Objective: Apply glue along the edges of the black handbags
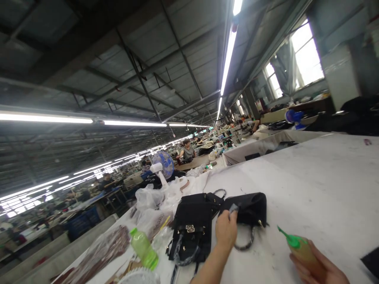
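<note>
A broad, smooth, smudged white worktop (302, 181) carries two soft black bags: the left bag (192, 213) lies flat, clasp (190, 228) upward, presumably for stability; the right bag (251, 207) sits beside it. The right hand (321, 266) wraps its fingers around a tilted squeeze bottle (306, 254), seemingly leaving the green spout (284, 233) free. The left hand (226, 228) pinches a greyish scrap (233, 207), perhaps plastic; blur obscures it.

a white table (310, 185) bears two black handbags (192, 215), a green bottle (144, 249), plastic bags (149, 197)

Left hand (226, 228) forward, fingers bent (233, 216); right hand (318, 262) lower, curled.
</note>
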`<state>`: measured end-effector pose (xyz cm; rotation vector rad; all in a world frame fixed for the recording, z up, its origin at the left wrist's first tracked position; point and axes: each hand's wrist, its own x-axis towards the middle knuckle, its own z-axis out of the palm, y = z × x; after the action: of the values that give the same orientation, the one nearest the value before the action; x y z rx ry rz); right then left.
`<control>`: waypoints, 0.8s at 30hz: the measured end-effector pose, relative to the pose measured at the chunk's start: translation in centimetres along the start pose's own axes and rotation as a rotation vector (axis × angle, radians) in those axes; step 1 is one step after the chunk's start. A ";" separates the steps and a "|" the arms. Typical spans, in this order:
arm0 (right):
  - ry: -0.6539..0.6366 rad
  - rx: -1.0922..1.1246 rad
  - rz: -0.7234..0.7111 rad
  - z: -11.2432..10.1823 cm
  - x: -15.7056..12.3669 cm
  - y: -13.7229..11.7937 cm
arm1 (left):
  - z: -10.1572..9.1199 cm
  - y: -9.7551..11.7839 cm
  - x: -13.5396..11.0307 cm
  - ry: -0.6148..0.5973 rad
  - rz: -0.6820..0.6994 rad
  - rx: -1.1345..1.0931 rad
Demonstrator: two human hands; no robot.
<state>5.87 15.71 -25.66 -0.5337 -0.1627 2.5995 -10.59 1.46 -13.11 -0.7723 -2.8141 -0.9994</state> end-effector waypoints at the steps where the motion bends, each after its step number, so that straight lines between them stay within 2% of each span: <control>1: -0.064 -0.012 -0.034 0.3 -0.6 -0.3 | -1.4 1.0 -0.2 0.022 -0.002 -0.066; 2: -0.107 -0.022 -0.083 0.6 -1.3 -0.6 | -2.8 2.0 -0.5 0.022 -0.008 -0.142; 6: -0.149 -0.042 -0.158 1.0 -4.4 -1.9 | -7.6 4.9 -2.8 -0.041 -0.059 -0.437; 11: -0.236 -0.138 -0.180 1.1 -9.8 -2.8 | -12.1 6.6 -7.3 -0.201 -0.119 -0.675; 14: -0.291 -0.315 -0.175 1.0 -13.5 -2.8 | -14.0 6.5 -10.2 -0.271 -0.156 -0.808; 18: -0.288 -0.559 -0.158 1.4 -17.1 -2.7 | -15.7 5.5 -13.8 -0.308 -0.235 -0.881; 21: -0.359 -0.629 -0.149 2.4 -18.0 -3.4 | -16.7 4.7 -16.1 -0.291 -0.313 -0.895; 24: -0.423 -0.671 -0.184 3.4 -17.8 -4.4 | -17.5 4.2 -18.1 -0.285 -0.357 -0.918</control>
<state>20.87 11.04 -15.57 -0.1549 -1.1869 2.3983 5.26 -14.32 -0.76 -0.4531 -2.6655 -2.4924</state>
